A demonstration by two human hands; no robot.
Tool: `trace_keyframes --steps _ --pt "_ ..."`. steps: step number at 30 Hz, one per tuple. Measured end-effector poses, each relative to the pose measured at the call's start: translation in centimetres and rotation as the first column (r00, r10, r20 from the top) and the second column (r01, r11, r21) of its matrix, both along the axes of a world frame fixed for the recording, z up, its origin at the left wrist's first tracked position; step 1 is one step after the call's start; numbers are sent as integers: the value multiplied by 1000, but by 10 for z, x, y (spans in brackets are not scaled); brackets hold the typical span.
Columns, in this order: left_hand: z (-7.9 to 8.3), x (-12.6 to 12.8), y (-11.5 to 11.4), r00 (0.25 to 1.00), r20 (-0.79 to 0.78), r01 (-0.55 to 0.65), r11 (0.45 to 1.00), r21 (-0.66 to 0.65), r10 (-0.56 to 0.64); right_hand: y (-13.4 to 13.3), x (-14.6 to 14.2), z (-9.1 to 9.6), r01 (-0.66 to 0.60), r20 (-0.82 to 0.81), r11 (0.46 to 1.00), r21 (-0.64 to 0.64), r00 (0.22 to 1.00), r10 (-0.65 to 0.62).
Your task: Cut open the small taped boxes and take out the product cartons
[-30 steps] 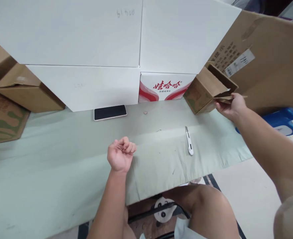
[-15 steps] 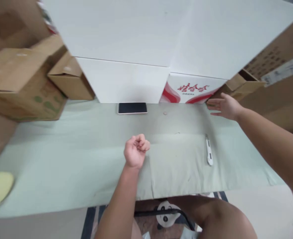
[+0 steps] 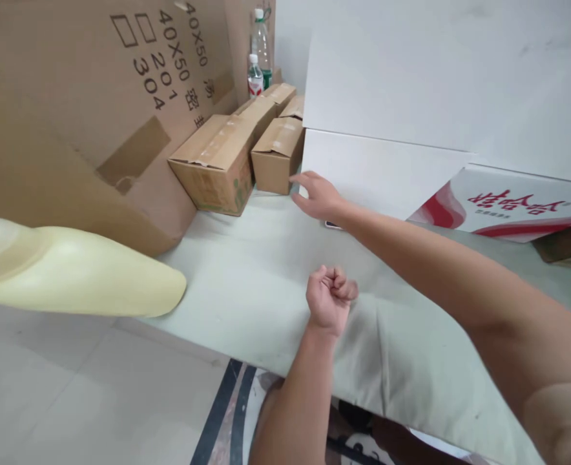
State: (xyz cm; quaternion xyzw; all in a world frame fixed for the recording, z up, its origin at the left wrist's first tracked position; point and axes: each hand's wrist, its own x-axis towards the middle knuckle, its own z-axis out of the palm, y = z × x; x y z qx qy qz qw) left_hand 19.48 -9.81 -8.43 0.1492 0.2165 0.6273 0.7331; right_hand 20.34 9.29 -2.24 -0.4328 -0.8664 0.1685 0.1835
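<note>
My right hand (image 3: 317,196) reaches across to the left with its fingers apart and nothing in them. Its fingertips are beside the front corner of a small brown carton (image 3: 272,172); whether they touch it I cannot tell. My left hand (image 3: 331,298) is above the pale green cloth (image 3: 247,278), palm up, fingers curled in, with nothing visible in them. Behind the right wrist, a corner of the phone (image 3: 332,225) shows, the rest being hidden by the forearm. A longer taped carton (image 3: 212,184) stands left of the small one.
White boxes (image 3: 387,77) rise at the back, one with red print (image 3: 508,200). A huge cardboard sheet or box (image 3: 72,116) stands at the left, behind a pale yellow rounded object (image 3: 106,271). Plastic bottles (image 3: 261,48) stand behind the cartons.
The view has turned to the left. My right hand has swung from the far right, by a brown box, over to the small carton on the left. My left hand stays curled.
</note>
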Motion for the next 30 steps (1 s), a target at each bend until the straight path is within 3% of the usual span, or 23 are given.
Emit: trace_keyframes --steps 3,6,13,17,19,22,25,27,30 --pt "0 -6 0 1000 8 -27 999 -25 27 25 -60 -2 66 73 997 46 995 -69" --pt "0 -11 1 999 32 -21 999 -43 22 43 -91 -6 174 98 984 43 979 -177" --pt "1 -15 2 992 127 -19 999 -44 24 88 -106 -31 182 48 980 84 981 -186" --pt "3 -15 -1 993 120 -17 999 -34 21 99 -104 -31 148 90 986 77 984 -155" --pt "4 -16 -2 995 95 -33 999 -31 36 86 -99 -26 142 121 987 77 981 -150" --pt "4 -18 -1 994 39 -97 995 -28 98 46 -84 -20 112 160 988 111 979 -129" --pt "0 -17 1 961 -94 -268 961 -63 261 -3 -54 -23 41 160 986 164 985 -67" --pt "-5 -17 1 852 -271 -480 875 -64 447 -33 -26 -29 -11 147 978 208 989 -20" --pt "-7 -21 -1 525 -490 -763 639 91 696 -72 26 -37 -23 138 958 286 990 -18"
